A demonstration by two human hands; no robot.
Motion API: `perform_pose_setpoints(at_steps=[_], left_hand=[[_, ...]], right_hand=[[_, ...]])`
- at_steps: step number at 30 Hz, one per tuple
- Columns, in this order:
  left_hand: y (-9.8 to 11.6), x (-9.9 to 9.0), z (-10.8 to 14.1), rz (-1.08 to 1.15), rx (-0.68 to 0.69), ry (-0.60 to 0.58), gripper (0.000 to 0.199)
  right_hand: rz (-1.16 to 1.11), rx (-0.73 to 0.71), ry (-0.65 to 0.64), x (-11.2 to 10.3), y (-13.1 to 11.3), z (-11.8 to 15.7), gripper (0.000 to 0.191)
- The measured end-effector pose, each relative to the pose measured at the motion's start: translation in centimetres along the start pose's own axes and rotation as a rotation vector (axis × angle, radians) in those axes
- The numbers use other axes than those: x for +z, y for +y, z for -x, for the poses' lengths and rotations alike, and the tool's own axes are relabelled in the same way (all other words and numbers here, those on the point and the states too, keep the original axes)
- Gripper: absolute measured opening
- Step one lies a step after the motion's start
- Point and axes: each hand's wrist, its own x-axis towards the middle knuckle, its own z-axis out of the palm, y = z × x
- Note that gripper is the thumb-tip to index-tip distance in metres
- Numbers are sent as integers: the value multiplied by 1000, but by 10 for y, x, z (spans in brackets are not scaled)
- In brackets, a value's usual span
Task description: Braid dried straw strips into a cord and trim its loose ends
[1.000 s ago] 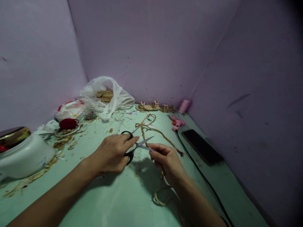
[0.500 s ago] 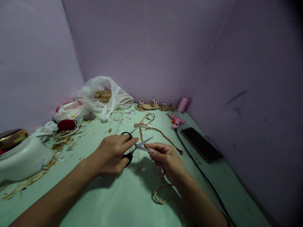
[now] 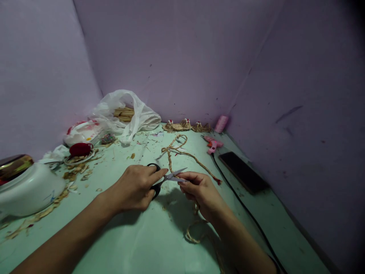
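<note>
My left hand (image 3: pixel 137 186) is closed on black-handled scissors (image 3: pixel 168 177), whose blades point right and are slightly parted. Their tips reach the fingers of my right hand (image 3: pixel 199 190), which pinches a braided straw cord (image 3: pixel 170 161) close to the blades. Beyond the hands, the cord forms loops on the green table, and one strand runs right to a red-tipped end. More cord hangs below my right hand and curls on the table near my right forearm.
On the right are a pink glue gun (image 3: pixel 213 144) with a black cable, a phone (image 3: pixel 242 172) and a pink thread spool (image 3: pixel 221 124). Small woven pieces (image 3: pixel 176 127) and a plastic bag (image 3: pixel 139 118) stand behind. A white container (image 3: pixel 31 190) and straw scraps are on the left.
The scissor blades have closed somewhat and shifted slightly right, nearer my right fingertips. My right hand keeps its pinch on the cord.
</note>
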Motion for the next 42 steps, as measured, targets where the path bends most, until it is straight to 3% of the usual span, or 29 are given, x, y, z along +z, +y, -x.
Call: perform_pose_setpoints(at_steps=[9,14,17,21,27,34,42], left_hand=[[-3,-1,0,307,-14,-28,54],[-7,0,-1,464,-65,99,44],[-10,1,0,411,-113,178,47],[-11,3,0,146,-88,116,54],[-7,2,0,-37,-60,47,57],[-3,1,0,9,-48,-17,58],[-5,0,1,164,-63,-84,52]], right_hand=[[42,-19,-8,-1,-1,1,16],[-50,7,14,1,0,1,25],[-60,13,28,2,-1,1,31],[26,-23,40,0,1,0,31],[325,-261,82,0,6,-1,19],[457,-340,55,1,5,0,21],[442,-353,43,0,5,0,19]])
